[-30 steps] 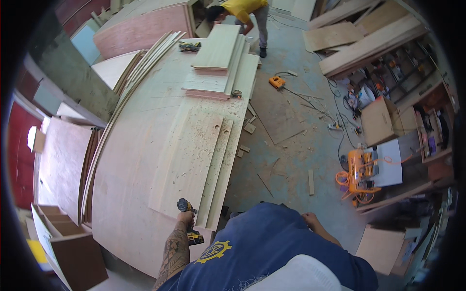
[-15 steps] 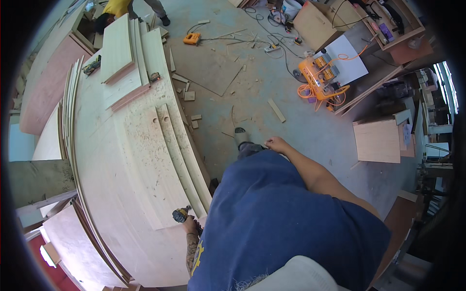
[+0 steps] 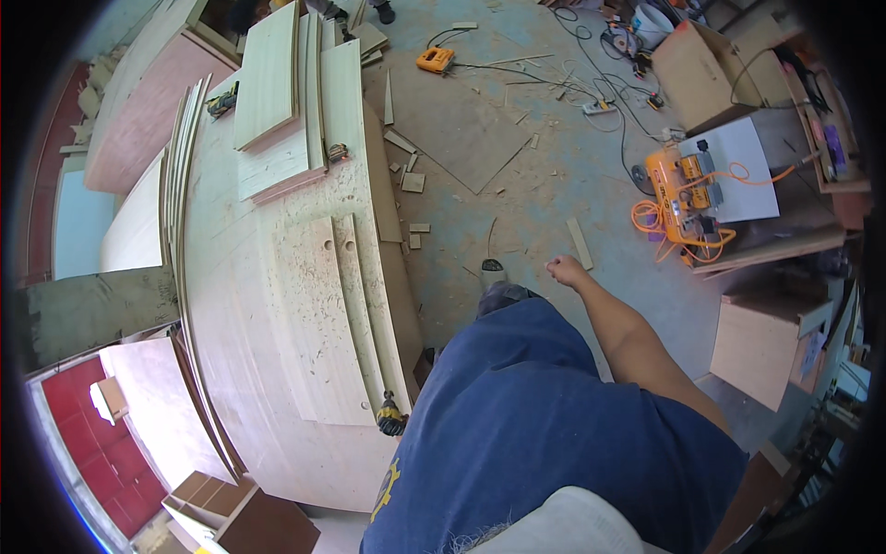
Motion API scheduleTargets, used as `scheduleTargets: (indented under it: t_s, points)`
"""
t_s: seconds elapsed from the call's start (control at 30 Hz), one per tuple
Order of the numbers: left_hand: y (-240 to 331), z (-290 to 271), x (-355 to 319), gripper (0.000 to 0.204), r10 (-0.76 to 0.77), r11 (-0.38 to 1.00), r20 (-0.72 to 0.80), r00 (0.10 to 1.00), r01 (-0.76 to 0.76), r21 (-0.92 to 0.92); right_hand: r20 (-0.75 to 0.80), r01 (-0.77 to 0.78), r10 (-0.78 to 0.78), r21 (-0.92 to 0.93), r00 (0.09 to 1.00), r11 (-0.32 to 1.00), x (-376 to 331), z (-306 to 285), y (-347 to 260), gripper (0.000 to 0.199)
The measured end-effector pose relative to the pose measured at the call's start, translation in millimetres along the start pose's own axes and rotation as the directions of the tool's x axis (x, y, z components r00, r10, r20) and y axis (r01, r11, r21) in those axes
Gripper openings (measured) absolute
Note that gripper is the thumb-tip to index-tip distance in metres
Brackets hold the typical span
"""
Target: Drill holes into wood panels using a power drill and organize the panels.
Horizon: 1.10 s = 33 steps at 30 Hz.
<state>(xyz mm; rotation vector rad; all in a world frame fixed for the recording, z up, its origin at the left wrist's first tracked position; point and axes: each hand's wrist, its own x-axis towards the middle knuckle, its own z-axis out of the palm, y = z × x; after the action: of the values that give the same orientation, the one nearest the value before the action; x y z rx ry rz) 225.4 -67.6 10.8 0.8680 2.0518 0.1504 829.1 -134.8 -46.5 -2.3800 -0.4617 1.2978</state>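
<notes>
A yellow-and-black cordless drill point(image 3: 391, 417) is at the near end of the narrow right-hand wooden board point(image 3: 369, 314), its chuck over that board. My left hand grips it, though my blue shirt hides nearly all of the hand. Beside lies a wider pale board point(image 3: 309, 323), strewn with shavings, with a round hole point(image 3: 365, 406) near its close end. Two more round holes show at the boards' far ends. My right hand point(image 3: 568, 271) hangs over the floor to the right, fingers curled together; whether anything is in them is too small to tell.
The boards rest on a large sheet-topped workbench point(image 3: 231, 388). Stacked panels point(image 3: 268, 83), a second drill point(image 3: 221, 102) and a tape measure point(image 3: 338, 152) lie further off. An orange jigsaw point(image 3: 436, 60), cables, offcuts and an orange compressor point(image 3: 678, 194) stand on the floor. Another person's legs show at the top.
The drill has moved right, from the wider board's near end to the narrow board's end, uncovering a hole. My view has shifted; the other person's yellow top has left it.
</notes>
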Motion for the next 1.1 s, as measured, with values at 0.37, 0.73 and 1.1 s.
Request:
scheduleTargets:
  t_s: [0.37,0.73,1.1]
  points:
    - [75.5,69.6,-11.6,0.028,0.109,0.993,0.004,0.994,-0.108,-0.040,-0.136,0.094,-0.054,0.312,0.989,0.945,60.9,-84.8,-63.5,0.035]
    - [177.4,49.5,57.8,0.033,0.302,0.932,0.227,0.926,-0.336,0.132,-0.007,-0.281,0.293,0.268,0.956,0.922,-51.4,-26.1,-27.9,0.026]
    - [274.2,16.6,72.8,0.028,0.287,0.949,0.273,0.918,-0.311,0.049,-0.015,-0.129,0.134,0.200,0.991,0.971,-9.0,-17.5,-103.8,0.032]
